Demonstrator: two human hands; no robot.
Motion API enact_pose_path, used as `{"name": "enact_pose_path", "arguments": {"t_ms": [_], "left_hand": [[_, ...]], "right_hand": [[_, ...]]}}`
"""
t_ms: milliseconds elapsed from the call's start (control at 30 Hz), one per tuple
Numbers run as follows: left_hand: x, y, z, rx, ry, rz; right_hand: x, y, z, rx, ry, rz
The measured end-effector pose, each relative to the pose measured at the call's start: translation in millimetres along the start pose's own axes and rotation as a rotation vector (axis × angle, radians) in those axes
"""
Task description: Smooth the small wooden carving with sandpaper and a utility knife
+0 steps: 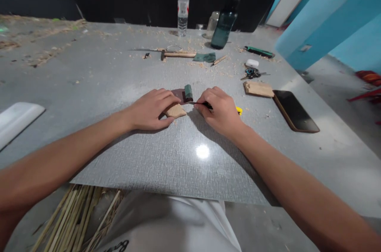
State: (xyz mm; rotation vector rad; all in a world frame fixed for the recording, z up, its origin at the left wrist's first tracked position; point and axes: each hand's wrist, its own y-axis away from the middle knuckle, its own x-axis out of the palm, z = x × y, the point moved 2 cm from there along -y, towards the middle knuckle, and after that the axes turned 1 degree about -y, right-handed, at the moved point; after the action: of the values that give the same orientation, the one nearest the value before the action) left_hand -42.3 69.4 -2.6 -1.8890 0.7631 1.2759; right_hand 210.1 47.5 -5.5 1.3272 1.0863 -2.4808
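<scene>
My left hand [153,109] rests on the table with thumb and fingers closed around a small pale wood piece [177,112]. Opposite it, my right hand [218,109] grips a slim dark knife [195,103], its tip pointing left, close to the wood. The knife's handle is mostly hidden in my fist. A yellow end [239,111] shows behind that hand; I cannot tell whether it belongs to the knife. Just beyond my fingers lie a brownish sheet [179,94], partly covered by my left hand, and a curled green strip [188,92], which looks like sandpaper.
Farther back lie a hammer [178,54], a green sheet [204,57] and a green cutter [259,52]. A water bottle [183,8] and dark pump bottle [224,27] stand behind. At right are keys [252,73], a wood block [258,89] and a phone [295,111].
</scene>
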Motion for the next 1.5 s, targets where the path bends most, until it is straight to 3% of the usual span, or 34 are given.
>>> {"name": "enact_pose_path", "arguments": {"t_ms": [133,300,433,767,1000,1333,1500], "left_hand": [[-2.3,-1,0,-0.041,0.07,-0.078],[-7.8,2,2,-0.231,0.407,-0.278],[-5.9,2,2,-0.264,0.583,-0.381],[-2.9,0,-2,-0.271,0.652,-0.437],[0.4,1,-1,-0.288,0.73,-0.465],[8.7,-2,-3,-0.437,0.948,-0.536],[12.1,-5,-3,-0.462,1.062,-0.523]], "right_hand": [[-2,-1,2,-0.017,-0.01,-0.043],[-11,-1,6,-0.029,0.003,-0.203],[-14,-1,9,-0.082,0.002,-0.283],[-16,0,15,-0.061,0.044,-0.317],[-14,1,12,0.211,0.106,-0.143],[-13,1,24,0.17,-0.032,-0.152],[-19,0,32,0.125,-0.134,-0.28]]}}
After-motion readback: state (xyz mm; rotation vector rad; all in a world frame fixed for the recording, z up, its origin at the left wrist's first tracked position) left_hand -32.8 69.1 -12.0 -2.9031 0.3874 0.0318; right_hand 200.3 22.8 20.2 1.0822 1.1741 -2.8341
